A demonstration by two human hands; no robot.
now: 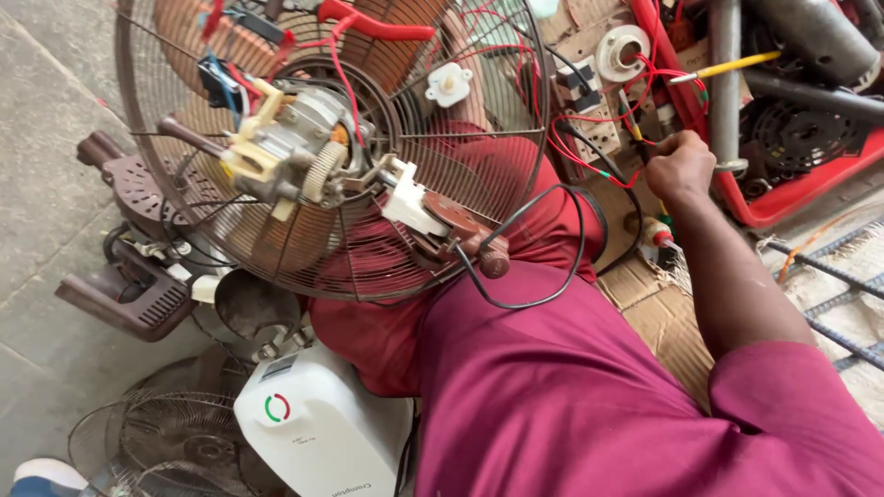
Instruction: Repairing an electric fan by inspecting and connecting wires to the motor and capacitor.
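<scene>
The fan guard [304, 147] leans across the person's lap, and the motor [295, 147] at its middle sits bare, its back cover off, gears and windings showing. So the strip-down looks well along. Just right of the motor a white switch block [410, 202] hangs loose, and a black cable [552, 267] loops out from it over the maroon shirt. Right of the guard, the right hand [680, 167] is closed to a fist around red wires [599, 161] that run back toward the guard; the fingers are curled away, so exactly what they pinch I cannot tell. The left hand is not in view. Further right of the guard a red tray [801, 189] holds dark metal parts, and a yellow-handled tool [727, 66] pokes across it. Below the guard stand a white box [318, 428] and a second wire guard [175, 442]. Left of the guard lies a brown housing [129, 294] on the floor. Judging by the loose leads and open motor, wiring is in hand and closing up is all still to do
</scene>
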